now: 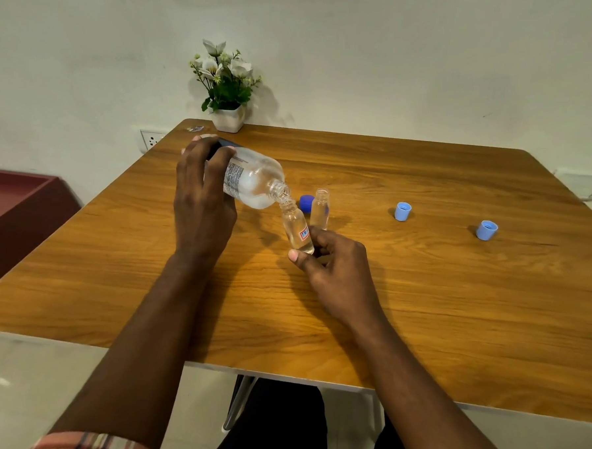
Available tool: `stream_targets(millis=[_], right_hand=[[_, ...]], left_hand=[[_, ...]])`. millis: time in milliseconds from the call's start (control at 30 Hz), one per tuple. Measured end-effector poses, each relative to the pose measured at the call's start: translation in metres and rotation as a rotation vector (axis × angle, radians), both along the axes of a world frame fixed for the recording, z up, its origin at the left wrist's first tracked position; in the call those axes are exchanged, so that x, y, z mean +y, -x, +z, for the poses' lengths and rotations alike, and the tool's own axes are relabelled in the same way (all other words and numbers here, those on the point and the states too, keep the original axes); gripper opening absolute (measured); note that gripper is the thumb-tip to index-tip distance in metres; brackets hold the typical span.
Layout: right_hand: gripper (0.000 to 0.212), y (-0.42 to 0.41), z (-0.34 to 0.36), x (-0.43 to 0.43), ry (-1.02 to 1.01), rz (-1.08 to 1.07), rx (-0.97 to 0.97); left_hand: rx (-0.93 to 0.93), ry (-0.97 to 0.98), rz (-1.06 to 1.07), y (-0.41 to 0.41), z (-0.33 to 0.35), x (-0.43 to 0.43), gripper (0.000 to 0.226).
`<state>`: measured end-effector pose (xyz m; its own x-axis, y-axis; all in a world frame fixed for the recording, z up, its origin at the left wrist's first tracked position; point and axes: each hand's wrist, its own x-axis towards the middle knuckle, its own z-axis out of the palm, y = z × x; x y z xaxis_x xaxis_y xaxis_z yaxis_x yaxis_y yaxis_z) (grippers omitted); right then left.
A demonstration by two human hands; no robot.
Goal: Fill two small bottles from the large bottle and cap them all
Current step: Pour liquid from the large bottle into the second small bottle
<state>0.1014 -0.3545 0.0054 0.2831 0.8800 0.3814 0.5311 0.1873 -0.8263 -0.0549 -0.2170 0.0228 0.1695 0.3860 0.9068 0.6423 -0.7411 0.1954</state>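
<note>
The right hand [327, 257] is nearest, its fingers [298, 256] clamped on the base of the labelled small bottle [296, 229], which is held just above the tabletop [429, 303] and leans up and to the left, its mouth meeting the large bottle's. The left hand [202, 195] has its fingers wrapped round the rear of the large bottle [254, 182], whose long axis runs from upper left down to the right, neck pointing into the small mouth. That mouth is narrow, so a steeper tilt or a wobble would likely spill liquid, and the small bottle looks nearly full, so it may overflow. Just behind stand the second small bottle [319, 209], open and upright, and a dark blue cap [306, 201]; a careless swing could topple it. Two light blue caps [403, 211] [487, 229] lie well apart to the right
</note>
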Motion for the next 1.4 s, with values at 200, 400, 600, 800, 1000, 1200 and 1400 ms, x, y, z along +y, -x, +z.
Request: stream_targets(millis=[200,400,600,800,1000,1200,1400], right_hand=[[0.019,0.000,0.000,0.000,0.005,0.006,0.000],[0.019,-0.001,0.000,0.000,0.004,0.010,-0.009],[0.019,-0.002,0.000,0.001,0.005,0.007,-0.009],[0.020,-0.002,-0.001,0.001,-0.001,0.010,-0.005],[0.022,-0.002,0.000,0.002,-0.019,0.011,0.029],[0.025,-0.002,0.000,0.002,-0.047,0.002,0.051],[0.034,-0.004,0.001,0.004,-0.067,-0.028,0.062]], left_hand=[[-0.003,-0.004,-0.006,0.000,0.002,-0.002,0.051],[-0.004,0.004,-0.007,0.000,0.002,-0.001,0.054],[-0.002,0.006,-0.004,0.000,0.001,-0.001,0.055],[0.004,0.025,-0.002,0.000,0.000,-0.001,0.057],[0.029,0.041,-0.007,0.000,-0.002,-0.001,0.061],[0.070,0.120,0.001,-0.001,-0.006,-0.003,0.066],[0.073,0.233,-0.025,-0.007,-0.007,-0.011,0.070]])
